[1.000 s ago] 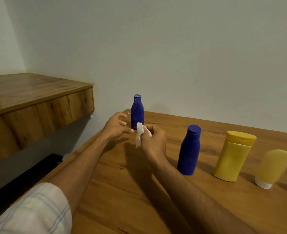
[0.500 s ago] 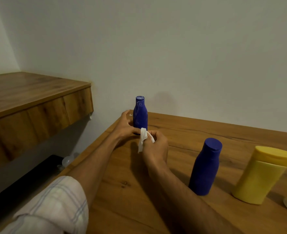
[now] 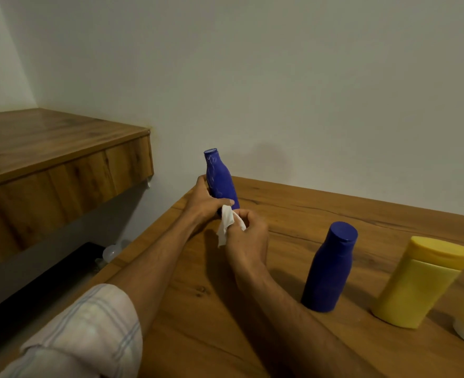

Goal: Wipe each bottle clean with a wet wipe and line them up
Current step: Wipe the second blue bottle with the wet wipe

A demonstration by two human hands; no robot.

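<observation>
Dim, warm light, probably from behind the person. The arms [image 3: 154, 268] cast soft shadows on the tabletop [image 3: 361, 214], and the far blue bottle [image 3: 221, 178] casts a faint one on the wall [image 3: 307, 91]. The left shelf [image 3: 48, 137] shows a sheen. The yellow bottle [image 3: 421, 282] leans with edge distortion, and the near sleeve [image 3: 89, 328] is blurred.

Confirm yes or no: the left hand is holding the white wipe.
No: the right hand pinches the white wipe, while the left hand grips the slim blue bottle near the wall.
</observation>
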